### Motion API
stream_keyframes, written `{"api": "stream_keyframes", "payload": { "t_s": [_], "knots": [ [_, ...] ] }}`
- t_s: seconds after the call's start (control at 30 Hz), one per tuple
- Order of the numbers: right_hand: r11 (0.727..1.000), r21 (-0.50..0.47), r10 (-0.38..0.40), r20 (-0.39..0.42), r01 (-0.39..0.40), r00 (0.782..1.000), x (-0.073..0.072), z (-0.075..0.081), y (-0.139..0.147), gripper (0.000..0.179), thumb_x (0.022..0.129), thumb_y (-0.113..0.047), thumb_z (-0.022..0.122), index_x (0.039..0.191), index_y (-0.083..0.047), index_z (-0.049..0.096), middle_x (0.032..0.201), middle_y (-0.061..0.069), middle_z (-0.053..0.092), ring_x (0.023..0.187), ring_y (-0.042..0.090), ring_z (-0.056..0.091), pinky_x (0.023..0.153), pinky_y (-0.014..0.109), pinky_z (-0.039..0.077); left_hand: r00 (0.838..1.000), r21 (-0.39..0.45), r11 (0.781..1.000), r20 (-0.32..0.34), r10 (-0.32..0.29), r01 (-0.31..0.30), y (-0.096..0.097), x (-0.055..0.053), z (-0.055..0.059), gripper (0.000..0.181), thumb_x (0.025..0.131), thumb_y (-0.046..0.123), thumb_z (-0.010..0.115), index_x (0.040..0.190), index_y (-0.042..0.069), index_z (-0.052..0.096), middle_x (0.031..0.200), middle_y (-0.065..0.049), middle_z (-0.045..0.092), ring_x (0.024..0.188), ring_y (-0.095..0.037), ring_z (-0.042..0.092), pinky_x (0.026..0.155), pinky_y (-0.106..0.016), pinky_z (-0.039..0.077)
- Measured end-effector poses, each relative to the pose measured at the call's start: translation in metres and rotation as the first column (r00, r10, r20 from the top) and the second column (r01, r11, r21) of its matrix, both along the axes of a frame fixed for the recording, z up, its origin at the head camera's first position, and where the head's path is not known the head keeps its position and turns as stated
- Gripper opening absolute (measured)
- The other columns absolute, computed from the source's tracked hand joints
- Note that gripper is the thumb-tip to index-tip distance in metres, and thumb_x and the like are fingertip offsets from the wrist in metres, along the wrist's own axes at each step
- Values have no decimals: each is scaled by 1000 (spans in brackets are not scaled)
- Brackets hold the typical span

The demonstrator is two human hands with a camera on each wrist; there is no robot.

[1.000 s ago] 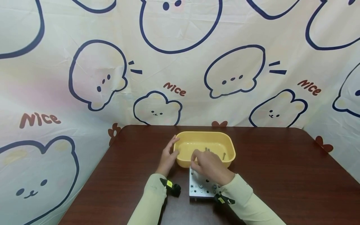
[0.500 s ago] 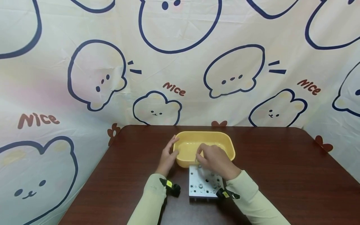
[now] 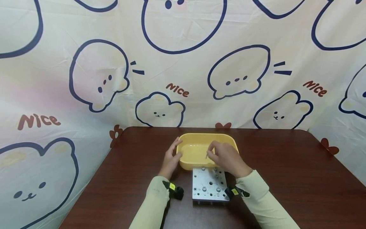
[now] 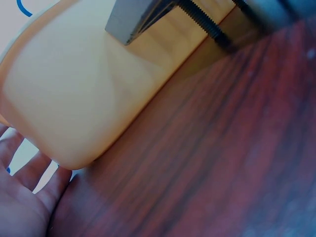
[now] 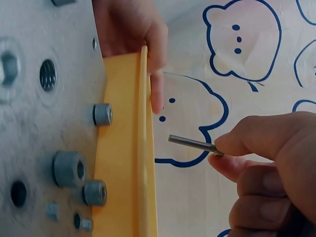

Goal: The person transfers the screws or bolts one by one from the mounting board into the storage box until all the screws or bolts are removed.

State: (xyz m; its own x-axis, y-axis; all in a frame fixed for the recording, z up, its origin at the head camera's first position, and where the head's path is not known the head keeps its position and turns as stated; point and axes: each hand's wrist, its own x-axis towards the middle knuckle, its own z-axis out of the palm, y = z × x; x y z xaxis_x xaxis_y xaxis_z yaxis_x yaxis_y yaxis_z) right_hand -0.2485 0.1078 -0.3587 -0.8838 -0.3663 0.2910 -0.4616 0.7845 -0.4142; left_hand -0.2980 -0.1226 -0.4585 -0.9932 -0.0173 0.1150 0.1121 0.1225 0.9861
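My right hand (image 3: 227, 158) pinches a thin metal screw (image 5: 191, 142) between thumb and forefinger, over the yellow plastic tub (image 3: 207, 136). In the right wrist view its threaded shaft points away from the fingertips, clear of the tub's rim. At the tub's left end, my left hand (image 3: 169, 162) rests against the side with fairly straight, spread fingers; they touch the tub's outer wall in the left wrist view. In front of the tub stands a metal plate (image 3: 207, 182) with several holes and socket-head bolts (image 5: 70, 168) set in it.
The plate stands raised on the dark wooden table (image 3: 286, 178), with threaded ends (image 4: 202, 22) beneath it. Its far edge lies close against the tub's front wall. A patterned cloth (image 3: 197, 73) hangs behind and beside the table.
My right hand has moved right and slightly back from the plate's far edge to over the tub, the screw now showing in its fingertips. The left hand has stayed put.
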Motion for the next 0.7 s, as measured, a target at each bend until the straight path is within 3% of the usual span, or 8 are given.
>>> {"api": "stream_keyframes", "payload": {
  "t_s": [0.13, 0.43, 0.5, 0.63, 0.7],
  "knots": [
    [1000, 1, -15, -19, 15, 1000, -4, 1, 4, 10, 88, -18, 62, 92, -10, 66, 53, -6, 48, 47, 12, 45, 45, 25, 43, 1000, 2, 1000, 4, -5, 5, 0, -1, 0, 54, 86, 9, 55, 134, 33, 54, 153, 19, 30, 145, -16, 18, 114, -53, 19],
    [998, -25, -63, 34, 64, 997, -10, -1, 9, 13, 90, -23, 65, 90, -10, 65, 57, -3, 49, 49, 14, 47, 43, 27, 43, 999, 10, 999, 18, -42, 42, -3, -2, 1, 55, 89, 6, 54, 140, 26, 50, 157, 14, 25, 146, -16, 14, 115, -52, 14],
    [998, -26, -63, 31, 64, 998, -10, -1, 9, 13, 90, -23, 65, 90, -10, 64, 57, -3, 49, 50, 13, 47, 44, 27, 43, 998, 5, 999, 27, -50, 50, -3, -1, 4, 56, 88, 6, 53, 141, 24, 49, 158, 11, 24, 147, -18, 13, 115, -53, 15],
    [997, -26, -72, 29, 73, 997, -12, -3, 12, 13, 90, -23, 64, 90, -10, 65, 57, -2, 49, 51, 14, 47, 44, 27, 43, 998, -15, 998, 31, -53, 54, -2, 12, 22, 56, 87, 6, 53, 142, 18, 49, 158, 5, 25, 147, -23, 15, 114, -56, 18],
    [996, -23, -85, 34, 85, 996, -13, -4, 13, 14, 90, -23, 64, 91, -9, 65, 59, -2, 50, 52, 15, 47, 45, 27, 44, 998, -19, 998, 37, -52, 53, -2, 12, 23, 57, 86, 7, 53, 142, 17, 48, 158, 5, 25, 146, -23, 16, 113, -55, 19]
  ]
}}
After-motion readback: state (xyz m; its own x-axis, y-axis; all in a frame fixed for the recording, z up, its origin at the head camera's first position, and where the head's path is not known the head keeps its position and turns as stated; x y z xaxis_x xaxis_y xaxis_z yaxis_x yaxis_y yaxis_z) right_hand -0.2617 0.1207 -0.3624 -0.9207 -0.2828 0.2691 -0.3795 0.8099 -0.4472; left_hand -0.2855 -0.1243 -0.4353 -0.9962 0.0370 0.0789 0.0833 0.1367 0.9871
